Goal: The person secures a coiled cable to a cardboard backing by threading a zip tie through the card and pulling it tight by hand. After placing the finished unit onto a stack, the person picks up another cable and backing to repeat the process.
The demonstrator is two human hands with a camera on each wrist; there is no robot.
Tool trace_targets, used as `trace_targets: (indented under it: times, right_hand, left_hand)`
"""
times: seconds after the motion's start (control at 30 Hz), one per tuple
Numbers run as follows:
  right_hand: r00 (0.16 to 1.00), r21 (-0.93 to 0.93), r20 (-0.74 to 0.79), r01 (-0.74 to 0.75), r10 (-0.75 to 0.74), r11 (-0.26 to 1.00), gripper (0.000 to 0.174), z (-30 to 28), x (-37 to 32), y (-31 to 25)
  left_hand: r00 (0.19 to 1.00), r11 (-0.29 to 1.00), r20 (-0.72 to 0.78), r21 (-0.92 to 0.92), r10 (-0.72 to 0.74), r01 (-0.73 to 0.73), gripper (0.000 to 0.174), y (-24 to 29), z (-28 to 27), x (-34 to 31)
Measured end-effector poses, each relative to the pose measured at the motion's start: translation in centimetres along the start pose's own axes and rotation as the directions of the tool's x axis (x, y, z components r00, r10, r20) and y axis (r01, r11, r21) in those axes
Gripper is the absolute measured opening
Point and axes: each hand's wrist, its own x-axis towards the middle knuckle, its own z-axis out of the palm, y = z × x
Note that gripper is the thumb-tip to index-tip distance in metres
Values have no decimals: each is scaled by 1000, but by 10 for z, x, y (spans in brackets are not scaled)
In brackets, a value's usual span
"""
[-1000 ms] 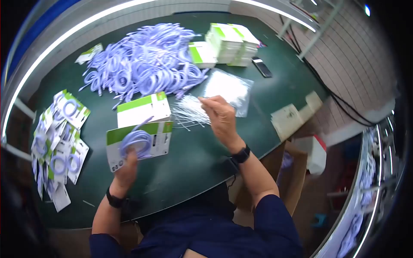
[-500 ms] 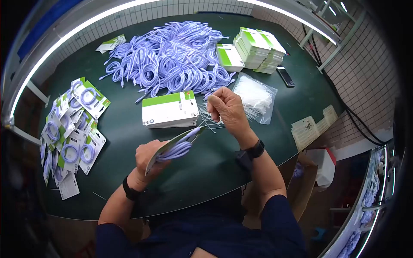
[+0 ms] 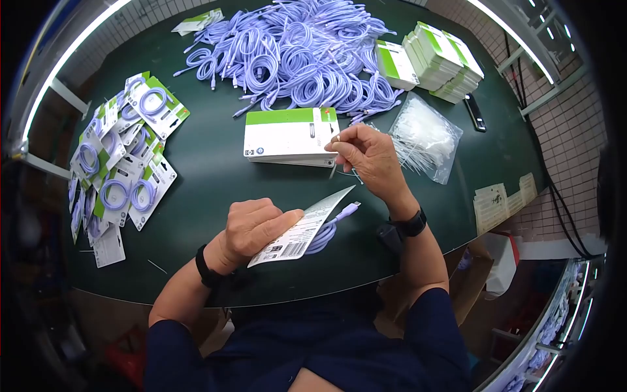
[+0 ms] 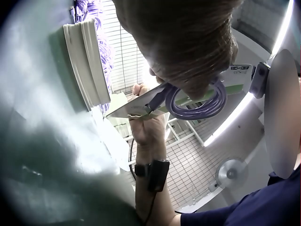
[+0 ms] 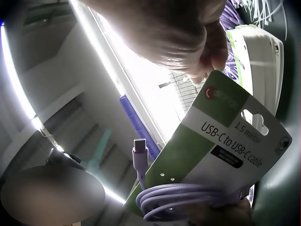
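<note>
My left hand (image 3: 258,228) grips a white and green backing card (image 3: 297,238), its printed back turned up in the head view. Underneath, a coiled purple USB-C cable (image 3: 321,239) lies against the card's front, one plug sticking out past the edge. The right wrist view shows the front of the card (image 5: 225,136), lettered "USB-C to USB-C cable", with the coil (image 5: 178,195) on it. My right hand (image 3: 375,160) is above and right of the card's corner. Between its thumb and forefinger it pinches a thin white cable tie (image 3: 333,171), mostly hidden by the fingers.
A stack of cards (image 3: 287,137) lies just beyond the hands, before a heap of purple cables (image 3: 294,59). Right of it are a plastic bag of white ties (image 3: 428,134), banded card stacks (image 3: 441,62) and a phone (image 3: 475,112). Carded cables (image 3: 117,166) pile up on the left.
The left hand has turned the card over from front up to back up and brought it right, towards the right hand. The head view has shifted, so the table's things appear further right and higher.
</note>
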Motion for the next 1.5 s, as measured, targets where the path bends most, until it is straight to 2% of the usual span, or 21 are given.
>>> trace_targets:
  times: [0.1, 0.2, 0.23, 0.33, 0.37, 0.4, 0.47, 0.5, 0.53, 0.57, 0.63, 0.83, 0.9, 1.03, 1.2, 1.3, 1.5]
  right_hand:
    - [998, -49, 12, 60, -59, 997, 8, -6, -5, 3]
    - [978, 2, 22, 210, -210, 978, 11, -7, -6, 2]
    - [978, 1, 25, 207, -207, 978, 11, -6, -7, 1]
    - [915, 1, 42, 402, -402, 915, 14, -1, -11, -8]
    - [921, 6, 46, 387, -387, 922, 14, 0, -13, -13]
    - [900, -25, 53, 434, -433, 900, 15, 0, -16, -20]
    - [862, -64, 75, 506, -501, 860, 19, 6, -25, -28]
    - [878, -42, 83, 475, -471, 879, 19, 8, -29, -30]
    - [846, 9, 110, 524, -522, 851, 21, 9, -30, -33]
    - [810, 61, 129, 570, -573, 819, 23, 10, -31, -35]
    - [820, 103, 125, 549, -559, 829, 22, 16, -37, -37]
    - [837, 157, 168, 498, -520, 853, 20, 23, -45, -39]
    - [809, 154, 193, 533, -555, 832, 19, 23, -43, -38]
    - [815, 140, 201, 526, -544, 839, 19, 27, -44, -38]
    - [836, 117, 196, 499, -512, 859, 21, 29, -45, -38]
    - [828, 104, 229, 503, -513, 858, 21, 29, -44, -38]
    - [836, 94, 245, 484, -491, 870, 22, 31, -45, -37]
  left_hand:
    - [1000, 1000, -13, 20, 17, -16, 34, 0, 3, -1]
    - [999, 997, 1, 58, 46, -46, 35, 2, 4, 2]
    - [998, 996, 13, 72, 53, -54, 35, 3, 4, 1]
    - [991, 989, 91, 99, 100, -109, 36, 2, 0, -5]
    - [984, 985, 131, 109, 118, -133, 37, 3, 0, -8]
    - [987, 989, 132, 103, 95, -109, 37, 5, -1, -8]
    - [975, 982, 175, 101, 139, -158, 40, 12, -5, -5]
    - [968, 979, 198, 100, 157, -179, 41, 14, -6, -6]
    - [972, 985, 204, 101, 120, -143, 41, 14, -6, -6]
    - [971, 980, 178, 93, 157, -175, 40, 14, -3, -6]
    - [962, 964, 129, 79, 241, -253, 38, 14, 0, -8]
    - [965, 974, 165, 65, 205, -218, 45, 17, -1, -13]
    - [960, 970, 171, 61, 221, -234, 48, 17, -1, -14]
    - [960, 962, 97, 55, 262, -268, 41, 14, 5, -9]
    - [960, 961, 94, 60, 264, -270, 41, 15, 5, -10]
    - [959, 969, 162, 43, 232, -242, 43, 18, 1, -12]
    - [962, 971, 154, 37, 227, -235, 41, 18, 2, -13]
